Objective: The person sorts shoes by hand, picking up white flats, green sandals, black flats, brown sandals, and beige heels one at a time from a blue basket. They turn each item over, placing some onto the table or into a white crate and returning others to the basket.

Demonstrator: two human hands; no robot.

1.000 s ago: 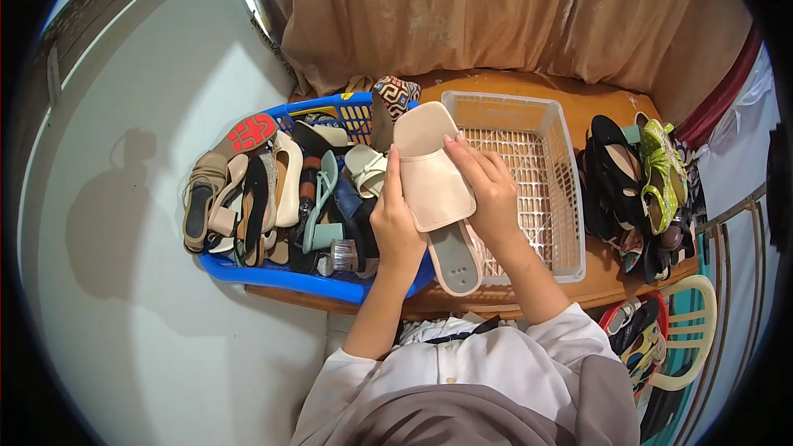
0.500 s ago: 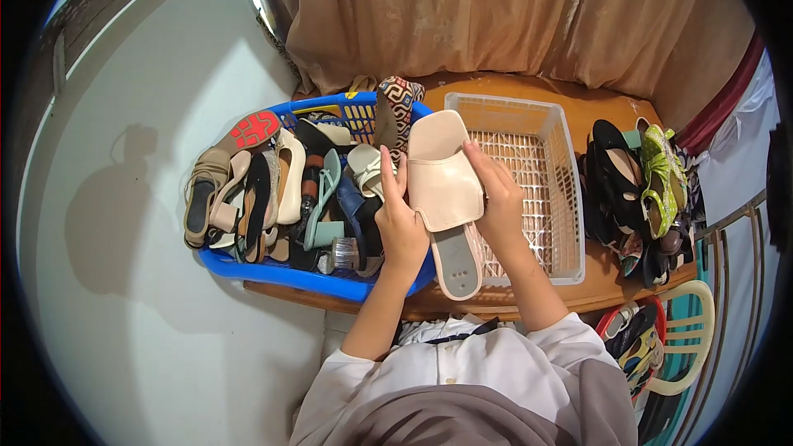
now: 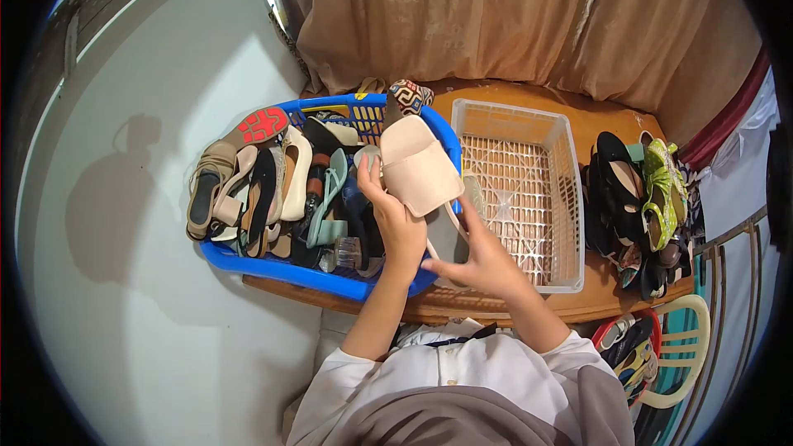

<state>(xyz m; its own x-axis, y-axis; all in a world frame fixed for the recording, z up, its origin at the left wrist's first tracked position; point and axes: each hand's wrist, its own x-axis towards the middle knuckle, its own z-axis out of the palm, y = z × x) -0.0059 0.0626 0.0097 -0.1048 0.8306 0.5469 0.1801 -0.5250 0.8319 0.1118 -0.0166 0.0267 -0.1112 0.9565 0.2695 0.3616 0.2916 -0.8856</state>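
Note:
A pair of pale beige sandals (image 3: 423, 173) is held between my two hands, over the right end of the blue basket (image 3: 285, 278). My left hand (image 3: 395, 219) grips the left side of the sandals, its fingers pointing up. Lower down on the right, my right hand (image 3: 479, 256) holds the heel end, thumb toward the grey-soled part. Many shoes fill the blue basket, among them a mint green heeled sandal (image 3: 329, 198) and a cream shoe (image 3: 296, 175).
A clear plastic basket (image 3: 570, 198) stands right of the sandals on the wooden table (image 3: 611, 107). Farther right lies a pile of shoes with green sandals (image 3: 661, 194). A red container of shoes (image 3: 657, 334) rests on a cream chair (image 3: 694, 347). Brown curtains (image 3: 496, 16) hang behind.
The sandals have moved slightly left and tilted, toe end to the left. My right hand has shifted down to their heel end, and my left hand has turned slightly.

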